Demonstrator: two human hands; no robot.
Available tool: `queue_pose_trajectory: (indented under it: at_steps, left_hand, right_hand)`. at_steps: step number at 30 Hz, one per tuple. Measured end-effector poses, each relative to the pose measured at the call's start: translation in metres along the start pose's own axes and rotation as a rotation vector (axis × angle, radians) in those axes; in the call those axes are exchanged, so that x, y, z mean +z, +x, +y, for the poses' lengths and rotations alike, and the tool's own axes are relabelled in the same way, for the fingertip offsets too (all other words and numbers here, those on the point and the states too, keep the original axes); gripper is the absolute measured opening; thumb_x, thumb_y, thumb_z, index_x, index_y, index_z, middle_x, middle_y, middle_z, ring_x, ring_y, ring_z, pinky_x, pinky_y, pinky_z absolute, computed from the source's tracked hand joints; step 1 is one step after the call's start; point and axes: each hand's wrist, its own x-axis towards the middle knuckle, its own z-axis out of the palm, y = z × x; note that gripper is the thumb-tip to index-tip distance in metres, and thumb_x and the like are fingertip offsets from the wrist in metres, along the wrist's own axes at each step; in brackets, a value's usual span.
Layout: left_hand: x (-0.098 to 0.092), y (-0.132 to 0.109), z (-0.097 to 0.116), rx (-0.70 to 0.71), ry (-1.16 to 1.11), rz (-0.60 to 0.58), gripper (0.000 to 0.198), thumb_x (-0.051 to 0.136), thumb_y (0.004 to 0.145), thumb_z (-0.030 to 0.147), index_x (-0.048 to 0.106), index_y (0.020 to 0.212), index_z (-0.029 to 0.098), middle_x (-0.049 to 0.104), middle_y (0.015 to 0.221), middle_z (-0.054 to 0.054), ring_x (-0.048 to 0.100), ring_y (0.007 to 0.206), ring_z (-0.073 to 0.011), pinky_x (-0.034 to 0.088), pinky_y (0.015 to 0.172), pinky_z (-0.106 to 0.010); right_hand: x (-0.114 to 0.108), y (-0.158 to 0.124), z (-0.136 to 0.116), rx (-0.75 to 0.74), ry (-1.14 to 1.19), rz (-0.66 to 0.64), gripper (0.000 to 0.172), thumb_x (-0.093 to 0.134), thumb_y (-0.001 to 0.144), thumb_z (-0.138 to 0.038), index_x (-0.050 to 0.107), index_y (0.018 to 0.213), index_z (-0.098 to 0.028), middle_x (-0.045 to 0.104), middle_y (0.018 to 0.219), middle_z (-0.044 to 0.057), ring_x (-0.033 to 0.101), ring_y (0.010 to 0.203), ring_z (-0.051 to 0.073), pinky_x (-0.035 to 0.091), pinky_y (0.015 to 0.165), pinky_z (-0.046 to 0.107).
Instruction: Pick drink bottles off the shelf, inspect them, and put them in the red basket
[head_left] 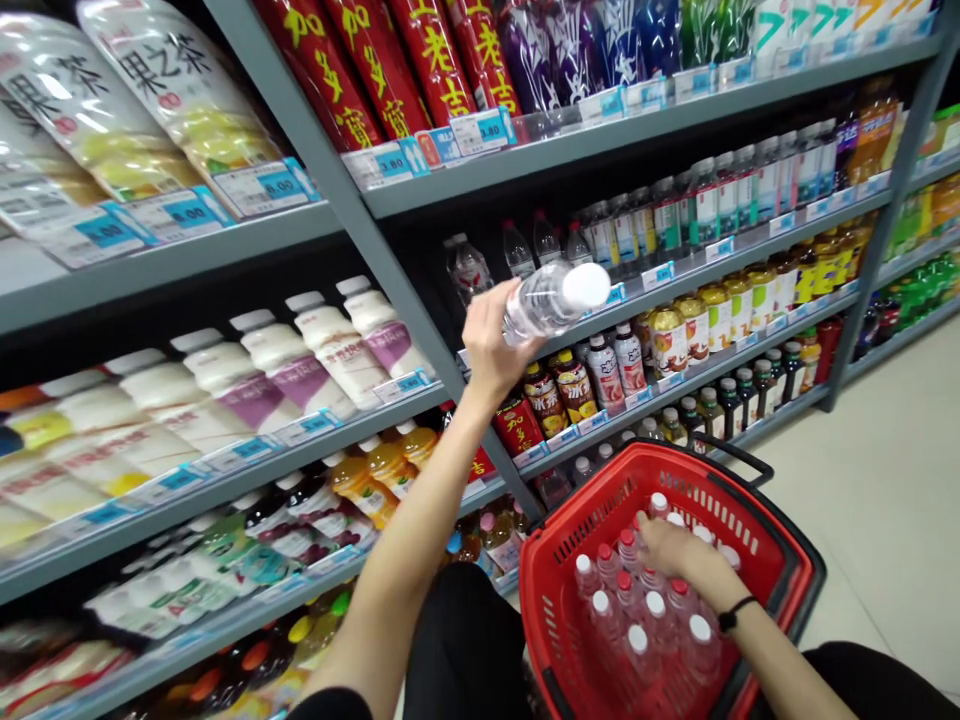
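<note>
My left hand (pixel 491 345) is raised in front of the shelf and closed around a clear water bottle (pixel 551 297) with a white cap, held on its side, cap pointing right. My right hand (pixel 679 550) reaches down into a red shopping basket (pixel 780 590) and rests on the tops of several upright capped bottles (pixel 649 620); its fingers curl over one, but the grip is partly hidden. A dark band sits on that wrist. On the shelf behind the raised bottle stand a few more clear water bottles (pixel 517 250).
Grey shelving (pixel 622 140) runs along the left and back, packed with white drink bottles (pixel 285 365), orange and dark bottles below, and jars (pixel 720 310) to the right. Price tags line the shelf edges. Pale tiled floor (pixel 885 480) opens at the right. My dark-clothed knees flank the basket.
</note>
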Motion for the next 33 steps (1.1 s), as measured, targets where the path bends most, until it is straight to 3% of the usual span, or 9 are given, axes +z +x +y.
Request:
queue_pose_trajectory:
  at_steps: [3, 6, 8, 11, 15, 18, 24, 28, 33]
  left_hand:
    - [0.006, -0.061, 0.020, -0.080, -0.232, -0.062, 0.051, 0.082, 0.077, 0.056, 0.069, 0.111, 0.020, 0.072, 0.102, -0.010, 0.068, 0.119, -0.0339, 0.050, 0.115, -0.050]
    - [0.010, -0.115, 0.041, -0.056, -0.531, -0.254, 0.035, 0.084, 0.068, 0.052, 0.070, 0.087, 0.026, 0.072, 0.084, -0.004, 0.073, 0.098, -0.0325, 0.054, 0.109, -0.050]
    - [0.009, -0.138, 0.058, -0.099, -0.650, -0.328, 0.032, 0.082, 0.069, 0.049, 0.069, 0.087, 0.026, 0.074, 0.085, -0.003, 0.074, 0.085, -0.0294, 0.061, 0.092, -0.046]
    - [0.007, -0.153, 0.085, -0.231, -0.726, -0.482, 0.047, 0.084, 0.069, 0.049, 0.067, 0.105, 0.025, 0.078, 0.095, -0.005, 0.073, 0.080, -0.0263, 0.061, 0.081, -0.042]
    - [0.018, -0.161, 0.106, -0.419, -0.613, -0.730, 0.050, 0.083, 0.074, 0.055, 0.063, 0.108, 0.024, 0.076, 0.094, -0.006, 0.073, 0.083, -0.0300, 0.058, 0.083, -0.046]
    - [0.030, -0.164, 0.102, -0.477, -0.646, -0.788, 0.060, 0.084, 0.074, 0.058, 0.063, 0.118, 0.023, 0.075, 0.115, -0.011, 0.071, 0.109, -0.0352, 0.054, 0.100, -0.050]
    - [0.050, -0.168, 0.088, -0.666, -1.275, -0.777, 0.062, 0.081, 0.086, 0.052, 0.061, 0.136, 0.022, 0.066, 0.145, -0.011, 0.064, 0.134, -0.0295, 0.046, 0.121, -0.046]
    - [0.054, -0.167, 0.093, -0.761, -1.311, -0.691, 0.074, 0.085, 0.079, 0.058, 0.061, 0.139, 0.022, 0.064, 0.149, -0.013, 0.061, 0.140, -0.0315, 0.045, 0.124, -0.047]
    - [0.045, -0.152, 0.091, -0.704, -1.328, -0.618, 0.079, 0.080, 0.085, 0.059, 0.055, 0.152, 0.026, 0.054, 0.161, -0.010, 0.050, 0.151, -0.0309, 0.039, 0.129, -0.048]
  right_hand:
    - [-0.011, 0.000, -0.008, -0.067, 0.241, 0.249, 0.048, 0.046, 0.106, -0.038, 0.059, 0.140, -0.007, 0.070, 0.135, 0.025, 0.067, 0.129, 0.033, 0.049, 0.111, 0.044]
    - [-0.023, 0.002, -0.020, -0.172, 0.958, 0.523, 0.064, 0.032, 0.103, -0.064, 0.062, 0.131, -0.016, 0.074, 0.126, 0.019, 0.071, 0.118, 0.032, 0.057, 0.099, 0.044]
    - [-0.030, 0.001, -0.028, -0.222, 1.403, 0.439, 0.073, 0.030, 0.097, -0.074, 0.062, 0.130, -0.016, 0.078, 0.116, 0.017, 0.074, 0.109, 0.033, 0.061, 0.088, 0.046]
    - [-0.034, -0.001, -0.038, -0.223, 1.718, 0.312, 0.077, 0.038, 0.092, -0.077, 0.064, 0.131, -0.016, 0.080, 0.112, 0.015, 0.074, 0.110, 0.034, 0.060, 0.093, 0.047]
    - [-0.027, 0.002, -0.048, -0.084, 1.922, 0.488, 0.072, 0.053, 0.086, -0.074, 0.067, 0.127, -0.018, 0.082, 0.107, 0.012, 0.074, 0.111, 0.034, 0.060, 0.096, 0.045]
    - [-0.021, 0.008, -0.052, -0.022, 2.026, 0.557, 0.063, 0.059, 0.085, -0.069, 0.069, 0.122, -0.019, 0.082, 0.104, 0.010, 0.074, 0.109, 0.034, 0.062, 0.093, 0.045]
    - [-0.021, 0.015, -0.056, -0.019, 2.117, 0.448, 0.057, 0.059, 0.083, -0.073, 0.072, 0.100, -0.021, 0.080, 0.092, 0.010, 0.075, 0.102, 0.033, 0.065, 0.085, 0.045]
    - [-0.027, 0.021, -0.057, -0.074, 2.149, 0.499, 0.057, 0.060, 0.083, -0.073, 0.073, 0.099, -0.020, 0.080, 0.092, 0.008, 0.075, 0.103, 0.031, 0.064, 0.087, 0.041]
    - [-0.036, 0.017, -0.056, -0.172, 2.078, 0.548, 0.044, 0.071, 0.078, -0.065, 0.072, 0.088, -0.022, 0.078, 0.080, 0.005, 0.075, 0.091, 0.028, 0.064, 0.083, 0.038]
